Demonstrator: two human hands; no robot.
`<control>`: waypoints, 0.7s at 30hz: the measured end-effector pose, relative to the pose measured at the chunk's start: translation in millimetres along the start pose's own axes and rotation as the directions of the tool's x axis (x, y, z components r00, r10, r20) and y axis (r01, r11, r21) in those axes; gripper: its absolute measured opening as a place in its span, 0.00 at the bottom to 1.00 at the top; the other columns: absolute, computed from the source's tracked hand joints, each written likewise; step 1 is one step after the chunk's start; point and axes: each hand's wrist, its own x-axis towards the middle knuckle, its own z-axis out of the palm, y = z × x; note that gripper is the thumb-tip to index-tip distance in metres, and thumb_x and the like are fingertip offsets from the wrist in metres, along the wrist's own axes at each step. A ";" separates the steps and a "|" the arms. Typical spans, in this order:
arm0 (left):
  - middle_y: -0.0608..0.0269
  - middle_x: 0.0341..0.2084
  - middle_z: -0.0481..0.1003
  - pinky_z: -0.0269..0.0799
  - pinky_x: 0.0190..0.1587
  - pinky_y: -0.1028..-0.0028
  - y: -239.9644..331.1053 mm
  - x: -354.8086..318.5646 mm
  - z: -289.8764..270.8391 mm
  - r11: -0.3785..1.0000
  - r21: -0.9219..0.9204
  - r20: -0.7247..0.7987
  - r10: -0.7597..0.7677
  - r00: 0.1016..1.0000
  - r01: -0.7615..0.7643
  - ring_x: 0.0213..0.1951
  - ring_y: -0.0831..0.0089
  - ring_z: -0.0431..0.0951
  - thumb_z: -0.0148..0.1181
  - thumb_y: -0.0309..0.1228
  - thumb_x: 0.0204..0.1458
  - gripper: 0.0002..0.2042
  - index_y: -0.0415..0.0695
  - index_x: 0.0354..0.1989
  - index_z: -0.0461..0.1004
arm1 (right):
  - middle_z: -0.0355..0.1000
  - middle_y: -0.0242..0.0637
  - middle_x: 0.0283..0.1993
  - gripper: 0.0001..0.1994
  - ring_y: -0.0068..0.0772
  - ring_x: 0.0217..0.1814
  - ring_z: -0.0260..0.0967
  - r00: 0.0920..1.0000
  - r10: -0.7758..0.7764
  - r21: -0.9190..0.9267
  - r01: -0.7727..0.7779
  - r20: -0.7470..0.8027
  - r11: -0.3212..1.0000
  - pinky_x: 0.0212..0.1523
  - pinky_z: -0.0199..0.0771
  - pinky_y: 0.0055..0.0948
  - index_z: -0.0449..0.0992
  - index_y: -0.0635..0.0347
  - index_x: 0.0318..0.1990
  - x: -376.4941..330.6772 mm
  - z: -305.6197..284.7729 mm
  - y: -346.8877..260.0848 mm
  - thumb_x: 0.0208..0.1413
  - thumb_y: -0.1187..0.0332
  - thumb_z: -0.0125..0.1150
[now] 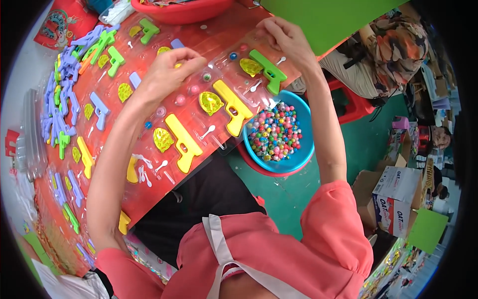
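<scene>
My left hand (175, 70) is closed, thumb and fingers pinched at the edge of a clear plastic blister sheet (221, 65). At the sheet's far right, my right hand (285, 39) has curled fingers on the same thin plastic, whose outline is partly lost against the red table. Below and between the hands lie a green toy gun (269, 72), a yellow toy gun (232, 107) and another yellow toy gun (183, 143). Beside them sit a yellow ribbed piece (211, 103), a white plastic spoon (208, 131) and pink balls (179, 100).
A blue basin (307, 137) of colourful beads stands on a red stool at the table's right edge. Purple and green toy guns (55, 107) pile up at the left. A red basin (181, 11) sits at the far side. Another person (393, 45) sits at the right, near cardboard boxes (391, 197).
</scene>
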 end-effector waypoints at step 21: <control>0.67 0.29 0.72 0.60 0.24 0.83 5.3 58.8 0.6 0.960 -0.271 0.177 -0.028 0.984 0.076 0.21 0.85 0.63 0.51 0.32 0.60 0.13 0.38 0.48 0.65 | 0.72 0.32 0.31 0.14 0.21 0.34 0.69 0.951 -0.007 0.202 0.073 -0.309 0.977 0.35 0.69 0.21 0.75 0.67 0.39 -28.8 -22.2 -28.0 0.65 0.65 0.46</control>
